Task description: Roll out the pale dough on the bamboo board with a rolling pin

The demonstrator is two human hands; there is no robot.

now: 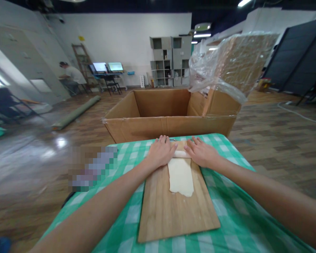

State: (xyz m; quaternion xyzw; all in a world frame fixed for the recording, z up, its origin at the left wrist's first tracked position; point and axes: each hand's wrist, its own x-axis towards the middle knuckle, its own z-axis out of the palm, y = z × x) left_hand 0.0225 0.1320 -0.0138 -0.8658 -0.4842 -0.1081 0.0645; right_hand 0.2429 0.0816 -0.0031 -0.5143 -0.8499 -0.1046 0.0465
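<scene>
Rolling pin (pixel 181 154): both ends hidden beneath your hands (pixel 161 152). Object (pixel 94 168) at the left edge of the counter (pixel 130 207): pixelated, not identifiable. Your forearms (pixel 109 197): cut off by the frame's edges.

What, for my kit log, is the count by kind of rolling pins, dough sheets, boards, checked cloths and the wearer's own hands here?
Rolling pin: 1
Dough sheet: 1
Board: 1
Checked cloth: 1
Hands: 2 (left hand, right hand)
Total: 6

Foreground hands (pixel 161 151), two; rolling pin (pixel 181 154), one; dough sheet (pixel 181 177), one. Wooden board (pixel 177 219), one; tablecloth (pixel 126 214), one. Lit monitors (pixel 99 67), two; background person (pixel 75 75), one.
</scene>
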